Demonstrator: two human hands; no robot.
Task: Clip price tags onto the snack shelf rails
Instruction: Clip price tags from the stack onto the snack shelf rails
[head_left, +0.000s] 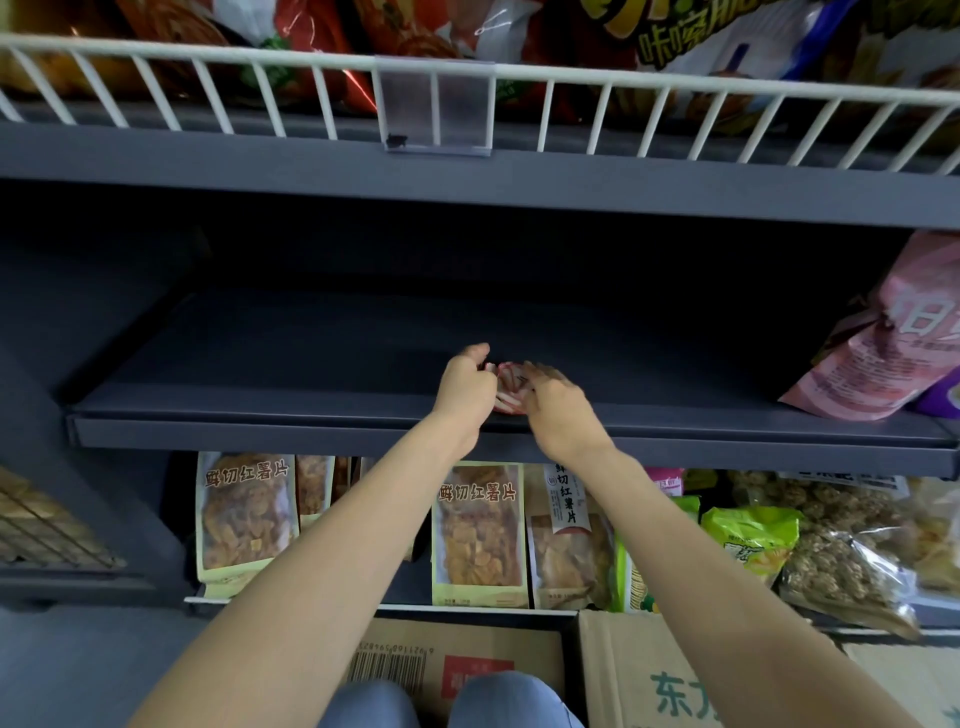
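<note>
1. The left hand (464, 382) and the right hand (553, 410) meet over the near edge of the dark middle shelf (311, 358). Between them sits a small bundle of red-and-white price tags (506, 387). The left hand's fingers curl round the left side of the bundle. The right hand's fingers pinch or pick at its right side, though how the fingertips lie is hidden behind the backs of the hands.

2. My reading is that one tag is being parted from the bundle. It is best to hold the stack still with the left hand and peel a single tag with the right, so that two do not come away together.

3. Just beneath the hands runs the shelf's front rail (260, 434). Bring the tag squarely to it, level with the rail's edge, then press until it seats. A tilted tag would probably slip or sit crooked.

4. On the far upper shelf a clear tag holder (436, 106) already hangs from the white wire rail (208, 54), upright and flush. That makes a fair model for alignment.

5. The pink snack bag (883, 343) stands at the right end of the middle shelf, well apart from the hands. The sweet potato chip bags (480, 530) hang below the rail. Place each tag in line with its product.
</note>
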